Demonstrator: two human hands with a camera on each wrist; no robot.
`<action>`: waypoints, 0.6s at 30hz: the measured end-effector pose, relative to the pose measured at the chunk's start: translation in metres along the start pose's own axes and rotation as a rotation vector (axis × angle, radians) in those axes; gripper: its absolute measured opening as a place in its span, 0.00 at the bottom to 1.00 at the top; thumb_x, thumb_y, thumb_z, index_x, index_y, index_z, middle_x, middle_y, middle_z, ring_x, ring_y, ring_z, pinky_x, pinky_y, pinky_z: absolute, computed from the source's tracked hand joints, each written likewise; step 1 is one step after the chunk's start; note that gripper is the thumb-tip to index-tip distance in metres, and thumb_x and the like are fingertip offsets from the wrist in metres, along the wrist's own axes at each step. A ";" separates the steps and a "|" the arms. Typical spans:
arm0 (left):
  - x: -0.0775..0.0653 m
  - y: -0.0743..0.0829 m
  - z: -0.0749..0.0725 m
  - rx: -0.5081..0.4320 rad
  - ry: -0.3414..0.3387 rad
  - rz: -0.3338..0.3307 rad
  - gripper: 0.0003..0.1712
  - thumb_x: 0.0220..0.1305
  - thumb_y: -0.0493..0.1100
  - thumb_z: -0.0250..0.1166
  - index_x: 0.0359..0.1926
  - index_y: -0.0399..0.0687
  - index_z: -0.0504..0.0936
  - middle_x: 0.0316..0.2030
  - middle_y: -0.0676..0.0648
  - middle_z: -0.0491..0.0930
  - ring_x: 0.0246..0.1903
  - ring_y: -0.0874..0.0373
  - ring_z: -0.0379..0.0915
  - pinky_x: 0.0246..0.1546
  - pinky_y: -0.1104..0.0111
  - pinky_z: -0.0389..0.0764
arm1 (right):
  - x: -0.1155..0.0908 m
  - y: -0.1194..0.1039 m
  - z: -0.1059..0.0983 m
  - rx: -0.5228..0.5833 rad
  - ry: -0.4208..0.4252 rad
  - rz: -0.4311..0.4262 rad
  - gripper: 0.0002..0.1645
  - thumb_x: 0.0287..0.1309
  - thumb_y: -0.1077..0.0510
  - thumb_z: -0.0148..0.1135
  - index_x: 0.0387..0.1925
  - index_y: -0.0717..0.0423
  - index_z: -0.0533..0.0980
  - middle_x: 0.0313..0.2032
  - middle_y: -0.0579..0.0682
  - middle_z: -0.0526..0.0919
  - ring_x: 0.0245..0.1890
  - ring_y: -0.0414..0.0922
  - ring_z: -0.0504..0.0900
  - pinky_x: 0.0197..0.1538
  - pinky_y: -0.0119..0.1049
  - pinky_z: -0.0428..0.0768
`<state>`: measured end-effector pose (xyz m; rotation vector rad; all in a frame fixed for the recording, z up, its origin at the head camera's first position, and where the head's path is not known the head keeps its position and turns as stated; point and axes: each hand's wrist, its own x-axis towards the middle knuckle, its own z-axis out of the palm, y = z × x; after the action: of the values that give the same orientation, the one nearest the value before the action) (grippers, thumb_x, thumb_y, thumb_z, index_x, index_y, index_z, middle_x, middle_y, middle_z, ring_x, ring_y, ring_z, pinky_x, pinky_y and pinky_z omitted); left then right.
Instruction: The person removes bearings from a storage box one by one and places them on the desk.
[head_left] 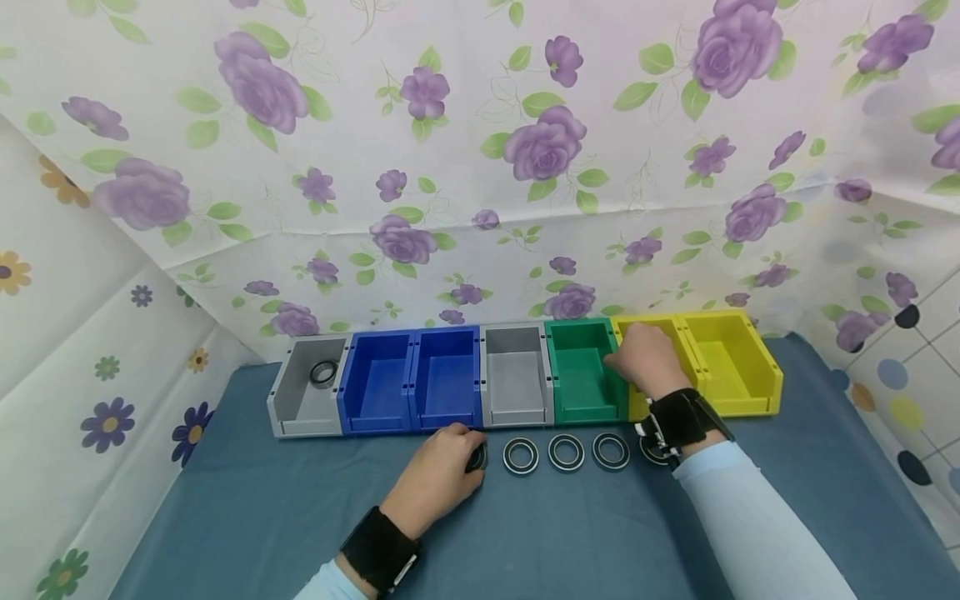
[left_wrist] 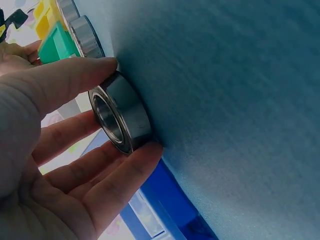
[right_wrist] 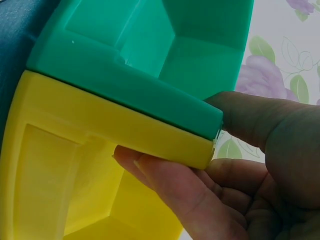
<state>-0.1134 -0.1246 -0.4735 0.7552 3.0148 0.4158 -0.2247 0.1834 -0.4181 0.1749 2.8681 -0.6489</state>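
My left hand point(head_left: 433, 473) pinches a ball bearing point(left_wrist: 134, 112) by its rim, thumb on one side and fingertips on the other. The bearing stands right at the blue cloth, in front of the second blue bin point(head_left: 447, 418). At the right, my right hand point(head_left: 651, 365) holds the adjoining side walls of the green bin point(right_wrist: 130, 92) and the left yellow bin point(right_wrist: 95, 112). Its thumb lies on the green side, while the fingers reach into the yellow bin. More bearings point(head_left: 521, 472) lie in a row before the bins, the rightmost partly hidden by the right wrist.
A single bearing point(head_left: 323, 384) sits inside the left grey bin point(head_left: 307, 427). Another blue bin point(head_left: 375, 421), a middle grey bin point(head_left: 517, 416) and a right yellow bin point(head_left: 742, 407) complete the row. Behind it hangs a flowered curtain point(head_left: 465, 267).
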 end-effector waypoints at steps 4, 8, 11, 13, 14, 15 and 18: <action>0.000 0.000 0.000 0.008 -0.002 0.000 0.23 0.51 0.47 0.69 0.49 0.48 0.79 0.42 0.48 0.77 0.42 0.58 0.72 0.41 0.65 0.75 | 0.000 0.001 0.001 -0.002 0.005 -0.003 0.17 0.56 0.50 0.63 0.26 0.61 0.73 0.19 0.54 0.73 0.17 0.47 0.75 0.20 0.35 0.74; 0.000 0.000 0.001 0.029 -0.005 0.004 0.23 0.51 0.47 0.70 0.49 0.47 0.79 0.43 0.49 0.77 0.43 0.58 0.72 0.43 0.64 0.74 | 0.001 0.001 0.001 -0.005 0.006 0.000 0.17 0.56 0.51 0.63 0.25 0.61 0.73 0.19 0.54 0.73 0.16 0.47 0.75 0.19 0.35 0.74; 0.000 -0.001 0.002 0.030 -0.012 0.005 0.23 0.52 0.47 0.69 0.49 0.47 0.79 0.43 0.49 0.77 0.44 0.57 0.71 0.44 0.63 0.74 | 0.001 0.001 0.001 -0.004 0.007 0.003 0.17 0.56 0.51 0.63 0.25 0.61 0.73 0.19 0.54 0.73 0.16 0.47 0.75 0.19 0.35 0.74; 0.000 -0.002 0.001 0.012 -0.023 -0.004 0.23 0.52 0.48 0.69 0.50 0.47 0.79 0.44 0.49 0.77 0.45 0.57 0.71 0.45 0.63 0.73 | 0.001 0.001 0.001 -0.003 0.005 0.005 0.17 0.56 0.50 0.62 0.26 0.61 0.73 0.19 0.54 0.73 0.17 0.47 0.75 0.20 0.35 0.74; 0.000 -0.002 0.001 0.003 -0.027 -0.009 0.24 0.53 0.49 0.69 0.50 0.48 0.79 0.44 0.49 0.77 0.46 0.57 0.71 0.45 0.63 0.73 | 0.001 0.001 0.001 -0.003 0.004 0.007 0.17 0.56 0.50 0.62 0.27 0.61 0.73 0.19 0.54 0.73 0.17 0.47 0.75 0.20 0.35 0.74; -0.001 -0.003 0.000 -0.006 -0.028 -0.013 0.24 0.53 0.50 0.69 0.51 0.48 0.79 0.45 0.49 0.77 0.46 0.57 0.71 0.45 0.63 0.73 | 0.001 0.001 0.001 -0.003 0.003 0.008 0.17 0.56 0.50 0.62 0.27 0.61 0.73 0.20 0.54 0.73 0.17 0.47 0.74 0.20 0.35 0.74; -0.003 -0.005 -0.006 -0.035 -0.014 -0.012 0.24 0.54 0.52 0.68 0.51 0.50 0.79 0.46 0.50 0.77 0.48 0.58 0.70 0.47 0.62 0.73 | 0.002 0.001 0.001 -0.002 -0.003 0.010 0.18 0.56 0.49 0.62 0.28 0.61 0.73 0.20 0.53 0.72 0.18 0.47 0.74 0.20 0.35 0.74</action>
<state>-0.1133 -0.1315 -0.4695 0.7345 2.9891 0.4595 -0.2260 0.1843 -0.4202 0.1877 2.8634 -0.6441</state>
